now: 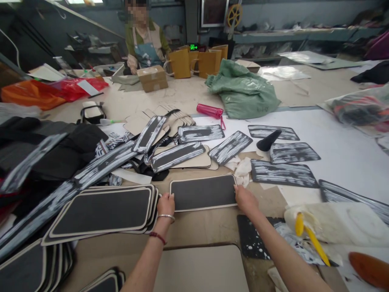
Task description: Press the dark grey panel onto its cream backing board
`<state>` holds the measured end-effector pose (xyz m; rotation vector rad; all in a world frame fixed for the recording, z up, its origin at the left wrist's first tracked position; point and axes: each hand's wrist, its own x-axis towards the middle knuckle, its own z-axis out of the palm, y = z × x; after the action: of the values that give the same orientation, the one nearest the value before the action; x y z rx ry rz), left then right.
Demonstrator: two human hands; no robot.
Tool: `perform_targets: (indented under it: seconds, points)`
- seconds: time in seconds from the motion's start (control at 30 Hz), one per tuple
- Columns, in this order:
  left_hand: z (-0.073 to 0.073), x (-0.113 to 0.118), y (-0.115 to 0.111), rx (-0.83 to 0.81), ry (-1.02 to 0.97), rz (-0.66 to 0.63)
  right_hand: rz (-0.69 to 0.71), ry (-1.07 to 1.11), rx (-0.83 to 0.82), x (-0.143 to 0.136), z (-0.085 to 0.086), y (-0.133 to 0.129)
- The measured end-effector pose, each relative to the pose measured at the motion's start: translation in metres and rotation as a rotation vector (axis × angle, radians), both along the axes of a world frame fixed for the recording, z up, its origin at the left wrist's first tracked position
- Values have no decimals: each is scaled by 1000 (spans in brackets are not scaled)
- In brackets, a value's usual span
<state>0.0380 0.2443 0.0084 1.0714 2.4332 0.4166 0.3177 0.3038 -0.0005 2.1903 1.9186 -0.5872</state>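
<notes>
A flat black panel with a cream border lies on the worktable in front of me. My left hand rests on its left end, fingers pressed down at the edge. My right hand grips its right end. To the left lies a stack of like bordered panels. Beyond it, several black pieces streaked with white glue are spread out on the table.
A yellow-handled brush lies on a white glue-smeared tray at right. A pink bottle and green sack sit farther back. A person in an apron works at the far side near cardboard boxes. Black fabric is piled at left.
</notes>
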Motion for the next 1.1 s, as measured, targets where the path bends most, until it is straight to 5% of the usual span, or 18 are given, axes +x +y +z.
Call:
perform_targets:
  seconds: [0.43, 0.6, 0.73, 0.83, 1.1]
  points:
    - [10, 3, 2, -23, 93, -70, -15, 8, 4, -3, 8, -2]
    - [9, 20, -16, 55, 221, -61, 11, 0, -41, -3, 7, 0]
    - [-7, 52, -28, 207, 462, -192, 16, -11, -59, 2, -4, 4]
    - [-20, 63, -20, 266, 468, -358, 28, -27, -63, 3, -8, 5]
    - [-32, 35, 1, 239, 421, -584, 32, -11, 2, -1, 5, 0]
